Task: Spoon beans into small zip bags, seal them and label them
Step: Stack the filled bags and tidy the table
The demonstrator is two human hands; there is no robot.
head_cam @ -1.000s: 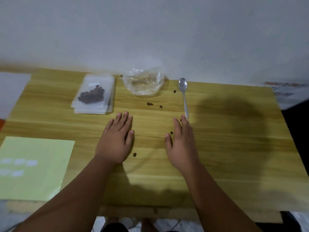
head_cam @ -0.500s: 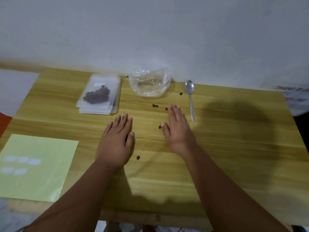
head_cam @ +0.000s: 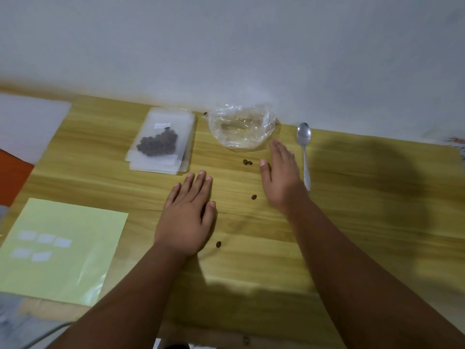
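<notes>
A pale wooden table (head_cam: 352,222) stands pushed up against a plain white wall (head_cam: 226,46). Along its back edge, left of the middle, lies a small stack of zip bags (head_cam: 161,168). The top one holds a dark clump of beans (head_cam: 157,146) and carries a white label (head_cam: 162,125) whose writing is too small to read. Just right of the stack, also at the back edge, sits a crumpled clear plastic bag (head_cam: 241,127) that looks nearly empty. A metal spoon (head_cam: 304,152) lies further right, bowl towards the wall.

Loose beans are scattered over the middle of the table: a pair (head_cam: 247,162) in front of the clear bag, a single one (head_cam: 254,196) nearer the front, and another (head_cam: 218,244) beside the left wrist.

The left hand (head_cam: 187,215) rests flat on the wood, fingers straight and together, holding nothing. The right hand (head_cam: 281,177) is also spread flat with straight fingers, its tips just short of the clear bag, between the pair of beans and the spoon handle.

At the front left corner lies a light green sheet (head_cam: 63,268) with five white labels (head_cam: 45,239) on it, all blank as far as I can see. At the right edge lies a printed paper (head_cam: 455,142), its text unreadable.
</notes>
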